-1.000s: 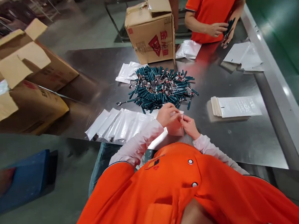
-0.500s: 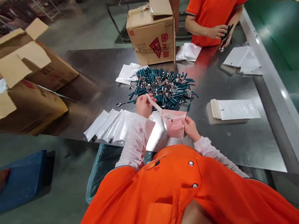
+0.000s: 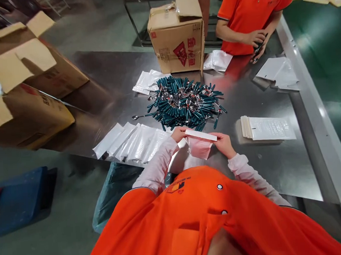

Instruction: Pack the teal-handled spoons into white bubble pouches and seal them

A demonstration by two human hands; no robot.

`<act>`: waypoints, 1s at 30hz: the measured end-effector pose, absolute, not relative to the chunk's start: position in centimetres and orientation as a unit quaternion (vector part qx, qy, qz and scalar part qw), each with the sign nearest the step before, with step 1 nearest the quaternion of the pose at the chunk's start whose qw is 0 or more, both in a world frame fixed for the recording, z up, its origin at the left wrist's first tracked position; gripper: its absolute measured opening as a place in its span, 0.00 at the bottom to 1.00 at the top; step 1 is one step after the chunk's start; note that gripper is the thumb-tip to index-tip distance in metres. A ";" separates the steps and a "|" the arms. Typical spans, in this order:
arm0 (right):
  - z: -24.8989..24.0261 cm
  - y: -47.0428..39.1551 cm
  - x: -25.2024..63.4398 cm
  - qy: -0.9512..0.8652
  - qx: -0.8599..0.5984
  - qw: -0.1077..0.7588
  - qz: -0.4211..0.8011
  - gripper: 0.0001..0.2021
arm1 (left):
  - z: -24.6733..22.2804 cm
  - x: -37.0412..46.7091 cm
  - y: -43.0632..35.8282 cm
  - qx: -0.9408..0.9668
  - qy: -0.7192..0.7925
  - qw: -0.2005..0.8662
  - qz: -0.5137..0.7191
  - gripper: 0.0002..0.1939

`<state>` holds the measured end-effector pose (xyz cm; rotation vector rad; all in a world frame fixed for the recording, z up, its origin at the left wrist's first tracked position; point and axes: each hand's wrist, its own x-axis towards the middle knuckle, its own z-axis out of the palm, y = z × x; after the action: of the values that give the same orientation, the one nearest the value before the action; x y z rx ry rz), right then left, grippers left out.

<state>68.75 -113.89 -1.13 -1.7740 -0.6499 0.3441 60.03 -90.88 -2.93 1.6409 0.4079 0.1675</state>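
A white padded mailer bag [image 3: 200, 148], tinted pink by reflected light, hangs between my hands at the table's front. My left hand [image 3: 178, 134] grips the left end of its folded top edge. At the right end of that edge, my right hand [image 3: 224, 144] is closed on it. Whatever the bag holds cannot be seen. Just beyond my hands lies a heap of spoons [image 3: 183, 104] with dark green handles. Several white mailer bags [image 3: 139, 142] overlap to the left of my left hand. A neat stack of mailer bags [image 3: 270, 128] sits to the right.
A cardboard box [image 3: 177, 43] stands behind the spoons, with flat bags around it. Open cartons [image 3: 29, 116] are at the left. Across the metal table [image 3: 264, 172], a co-worker [image 3: 253, 20] in orange handles spoons. A teal-lined bin [image 3: 111, 195] is below the front edge.
My left hand has moved down and right from the spoon heap. The bag's flap, raised and slanting before, now lies folded straight across its top. My view has shifted slightly.
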 end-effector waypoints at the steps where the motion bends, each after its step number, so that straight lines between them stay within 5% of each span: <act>1: -1.1 -114.0 69.1 -0.281 -0.748 0.581 0.153 0.14 | -3.0 60.1 -90.7 0.703 0.192 0.682 0.061 0.10; 14: -0.7 -113.4 71.4 -0.357 -0.730 0.549 0.197 0.14 | -3.9 60.4 -90.0 0.591 0.179 0.785 0.057 0.08; 24: -2.6 -111.6 70.0 -0.233 -0.750 0.592 0.182 0.30 | -5.3 60.4 -92.4 0.579 0.157 0.783 0.166 0.32; 30: -1.6 -111.8 68.0 -0.164 -0.706 0.623 0.296 0.28 | -5.0 58.9 -94.9 0.634 0.219 0.736 0.087 0.23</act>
<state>67.95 -111.77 -1.57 -1.6206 -0.3756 0.6792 58.93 -94.93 -5.04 1.3927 0.4817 0.1908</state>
